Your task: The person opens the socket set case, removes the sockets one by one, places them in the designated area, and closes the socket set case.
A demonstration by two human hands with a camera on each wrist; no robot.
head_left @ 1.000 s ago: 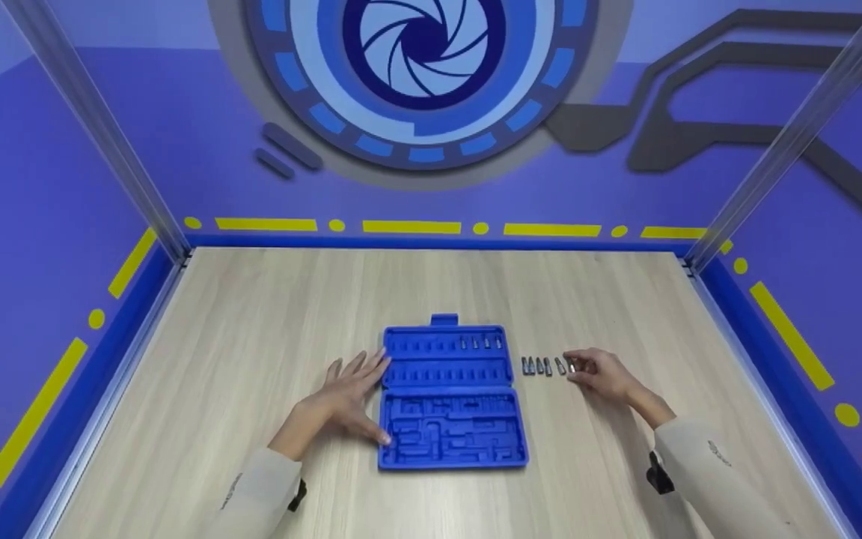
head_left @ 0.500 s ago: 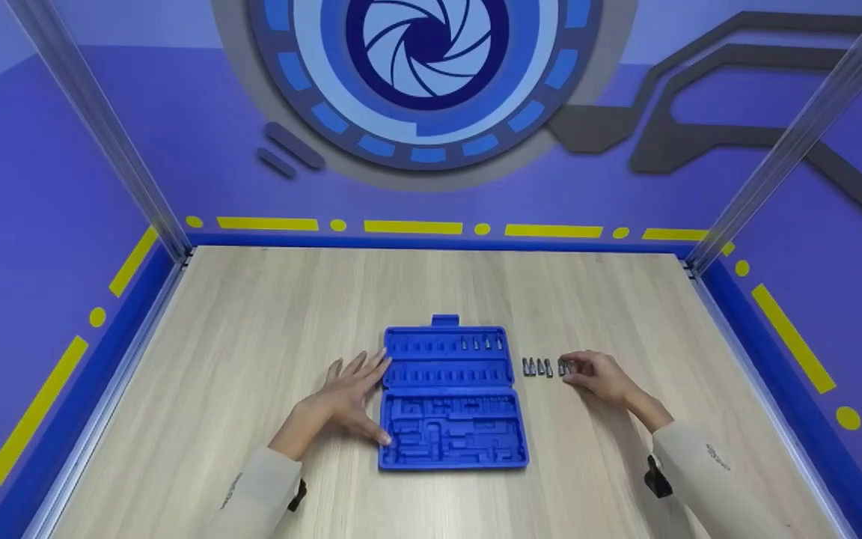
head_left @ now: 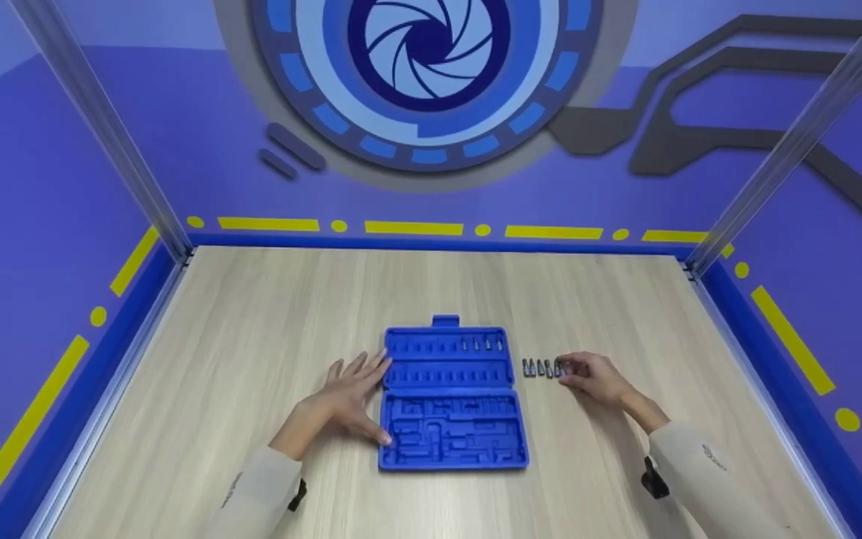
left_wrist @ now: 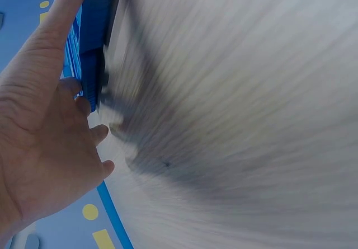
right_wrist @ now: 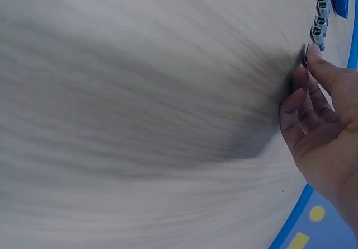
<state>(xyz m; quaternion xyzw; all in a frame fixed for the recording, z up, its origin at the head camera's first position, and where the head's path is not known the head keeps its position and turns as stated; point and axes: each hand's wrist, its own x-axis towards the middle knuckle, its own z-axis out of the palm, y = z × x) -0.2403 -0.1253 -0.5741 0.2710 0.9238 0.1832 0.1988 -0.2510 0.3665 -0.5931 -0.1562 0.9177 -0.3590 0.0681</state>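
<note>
Small silvery metal sockets (head_left: 538, 367) in a row on the pale wood-grain tabletop (head_left: 289, 299), just right of the open blue plastic case (head_left: 446, 389).

At the row's right end, pinched between thumb and fingertip of the right hand (head_left: 601, 376), the end socket (head_left: 564, 368), mostly hidden. With the left hand (head_left: 339, 404), fingers spread and grasping nothing, touching the case's left edge. In the upper right of the case's far half, four small metal pieces (head_left: 488, 343). Farther out, light beige sleeves (head_left: 711, 475) and blue-purple wall panels with yellow dashes (head_left: 413, 227).
</note>
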